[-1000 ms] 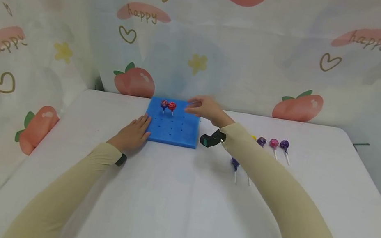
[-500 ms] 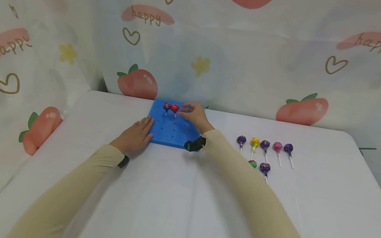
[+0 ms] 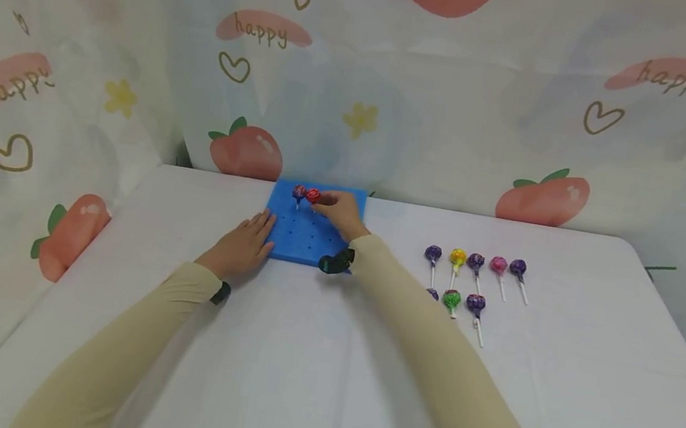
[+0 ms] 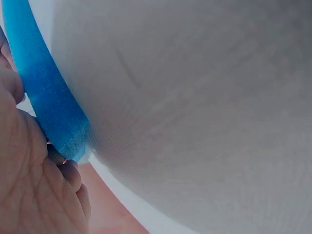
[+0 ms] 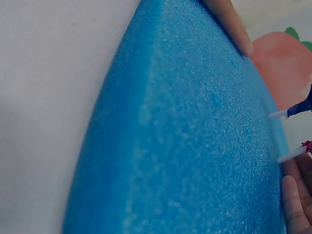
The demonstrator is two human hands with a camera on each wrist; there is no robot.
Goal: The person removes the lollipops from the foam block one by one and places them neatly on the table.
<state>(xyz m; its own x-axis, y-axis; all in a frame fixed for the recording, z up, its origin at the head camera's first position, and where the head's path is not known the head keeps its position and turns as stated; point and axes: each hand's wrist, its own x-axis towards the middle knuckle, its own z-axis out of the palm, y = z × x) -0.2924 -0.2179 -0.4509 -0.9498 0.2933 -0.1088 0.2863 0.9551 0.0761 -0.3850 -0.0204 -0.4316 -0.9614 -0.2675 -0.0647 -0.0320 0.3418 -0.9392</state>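
A blue foam board (image 3: 293,249) dotted with small holes lies at the back of the table. Two lollipops stand upright in its far part, a purple one (image 3: 298,193) and a red one (image 3: 313,196) side by side. My right hand (image 3: 343,215) pinches the red lollipop between thumb and fingers. In the right wrist view, its fingers (image 5: 294,202) are close by the lollipop's white stick (image 5: 291,154). My left hand (image 3: 240,246) rests along the board's left edge with straight fingers; in the left wrist view the palm (image 4: 24,170) lies beside the blue edge (image 4: 53,92).
Right of the board, several wrapped lollipops lie in two rows on the white table, among them a yellow one (image 3: 458,256), a pink one (image 3: 499,265) and a green one (image 3: 451,299). A patterned curtain (image 3: 427,108) hangs directly behind the table.
My right hand has moved left and slightly down over the board to the red lollipop, and its fingers have closed on it. The left hand stays at the board's edge.
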